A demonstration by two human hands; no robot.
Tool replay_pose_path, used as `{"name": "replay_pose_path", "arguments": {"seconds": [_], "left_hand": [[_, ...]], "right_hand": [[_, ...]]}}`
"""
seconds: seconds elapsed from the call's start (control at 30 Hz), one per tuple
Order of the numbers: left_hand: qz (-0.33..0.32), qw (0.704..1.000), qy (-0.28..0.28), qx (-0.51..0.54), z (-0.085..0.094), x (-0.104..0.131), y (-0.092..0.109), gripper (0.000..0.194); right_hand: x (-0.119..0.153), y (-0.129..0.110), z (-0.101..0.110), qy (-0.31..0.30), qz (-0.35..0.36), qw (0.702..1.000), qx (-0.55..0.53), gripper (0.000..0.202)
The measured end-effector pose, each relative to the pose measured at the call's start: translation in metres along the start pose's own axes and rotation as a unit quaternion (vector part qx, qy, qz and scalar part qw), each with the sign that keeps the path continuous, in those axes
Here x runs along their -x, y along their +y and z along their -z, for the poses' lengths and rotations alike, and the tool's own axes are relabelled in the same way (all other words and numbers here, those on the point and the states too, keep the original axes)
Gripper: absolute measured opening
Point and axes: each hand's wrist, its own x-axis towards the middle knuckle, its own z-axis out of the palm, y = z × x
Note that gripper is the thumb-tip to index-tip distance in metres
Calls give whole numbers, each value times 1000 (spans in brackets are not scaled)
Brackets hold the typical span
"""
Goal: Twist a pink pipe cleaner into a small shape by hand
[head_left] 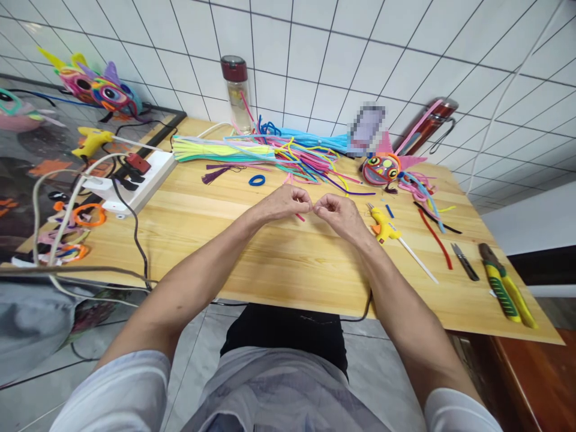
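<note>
My left hand (290,201) is closed in a pinch above the middle of the wooden table. A pink pipe cleaner (300,217) sticks out below its fingers, and some pink also shows just behind the hand. Fingertips nearly meeting it, my right hand (336,215) is pinched too; whatever lies between its fingers is hidden. Behind both hands spreads a pile of coloured pipe cleaners (306,157). A coiled blue ring (257,180) lies left of my left hand. Right of my right hand rests a yellow glue gun (384,228) with a white glue stick in it.
A fish-like pipe-cleaner figure (381,170) sits back right. Pliers (501,285) and a small cutter (465,261) lie by the right edge. Left are a power strip (155,174) with cables, another yellow glue gun (92,143) and finished figures (114,96). A bottle (237,93) stands by the wall.
</note>
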Motion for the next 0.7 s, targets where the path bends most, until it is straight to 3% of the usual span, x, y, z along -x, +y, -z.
{"name": "replay_pose_path", "arguments": {"seconds": [0.2, 0.47, 0.7], "left_hand": [[-8, 1000, 8, -14, 1, 0, -1, 16], [-28, 993, 112, 9, 0, -8, -11, 18], [-16, 986, 166, 11, -8, -9, -15, 21]], "right_hand": [[-1, -1, 0, 6, 0, 1000, -2, 13], [-1, -3, 0, 66, -4, 997, -41, 20], [-1, -1, -4, 85, -48, 991, -88, 25]]}}
